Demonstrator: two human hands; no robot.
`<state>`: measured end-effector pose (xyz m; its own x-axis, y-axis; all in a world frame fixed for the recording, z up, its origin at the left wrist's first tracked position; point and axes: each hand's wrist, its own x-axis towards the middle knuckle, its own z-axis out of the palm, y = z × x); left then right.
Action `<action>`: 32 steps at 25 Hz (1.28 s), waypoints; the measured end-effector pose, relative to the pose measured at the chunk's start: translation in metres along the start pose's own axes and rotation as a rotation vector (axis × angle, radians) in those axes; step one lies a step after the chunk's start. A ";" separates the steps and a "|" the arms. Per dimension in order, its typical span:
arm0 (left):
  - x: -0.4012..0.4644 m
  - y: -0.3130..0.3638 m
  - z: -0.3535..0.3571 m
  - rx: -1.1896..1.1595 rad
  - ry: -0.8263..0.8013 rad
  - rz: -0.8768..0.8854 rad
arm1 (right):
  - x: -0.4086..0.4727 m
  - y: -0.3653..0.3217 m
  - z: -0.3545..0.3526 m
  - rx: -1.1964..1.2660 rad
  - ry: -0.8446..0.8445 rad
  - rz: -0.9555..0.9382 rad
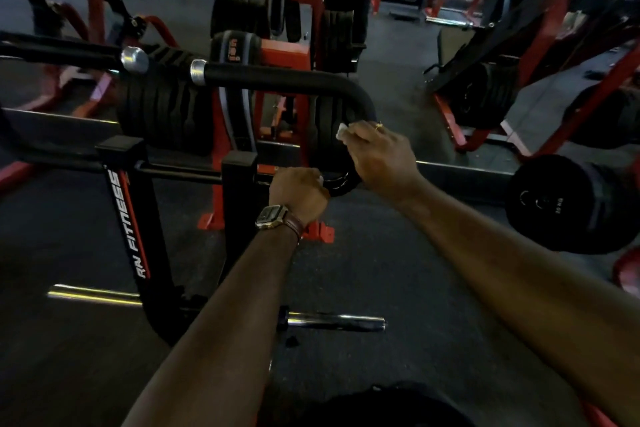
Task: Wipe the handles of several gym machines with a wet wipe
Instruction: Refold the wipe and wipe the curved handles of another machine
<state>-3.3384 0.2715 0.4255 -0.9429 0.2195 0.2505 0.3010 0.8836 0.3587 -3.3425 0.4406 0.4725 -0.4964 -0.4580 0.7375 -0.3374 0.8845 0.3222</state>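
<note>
The step in hand looks like the wiping of one machine's handle, somewhere in mid-stroke. The right hand (377,156) lies over the bend of the black padded handle (277,80), at about two o'clock from the middle of the view, with its fingers (360,130) curled down around the bar and a scrap of white wet wipe (342,131) showing just beyond the fingertips, pressed between hand and padding. Most of the wipe is hidden under the palm, so how it is folded cannot be told.

The left hand (298,189), wearing a wristwatch (273,217), sits lower on the same curved bar, at roughly eight o'clock from the right hand and near it; its fingers are wrapped round the lower end of the handle, apparently steadying it (a pale speck at the knuckles may be a fingernail or another bit of wipe; it is too small to tell).

From the bend, the handle runs away toward ten o'clock and ends in a silver cap (198,72), with stacked weight plates (162,111) behind it. That long straight run is bare of any hand, so my judgement is that it is yet to be covered.

The next move would call for sliding the wipe-bearing hand along the padding toward the capped end, keeping the grip snug enough that the wipe wraps the bar rather than bunching. The left hand's own stretch would then need a pass too, before moving on to another machine's handles.
</note>
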 end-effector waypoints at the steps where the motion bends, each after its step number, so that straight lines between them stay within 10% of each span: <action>1: 0.001 0.002 0.002 0.024 -0.015 -0.004 | -0.012 -0.007 0.000 0.032 -0.043 0.002; 5: 0.010 0.005 0.011 0.144 -0.033 -0.004 | -0.053 -0.033 -0.003 0.251 -0.267 0.087; 10: 0.006 0.006 0.017 0.126 -0.038 -0.021 | -0.025 -0.013 -0.015 0.217 -0.067 0.237; 19: 0.011 0.022 0.015 0.155 -0.083 -0.041 | -0.031 -0.043 -0.007 1.054 0.239 1.355; 32: 0.034 0.054 -0.001 0.076 -0.248 -0.292 | -0.014 0.001 0.008 1.493 0.147 1.336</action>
<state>-3.3537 0.3267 0.4540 -0.9960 0.0395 -0.0802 0.0125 0.9499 0.3124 -3.3425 0.4468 0.4577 -0.9194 0.3783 0.1080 -0.1927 -0.1937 -0.9620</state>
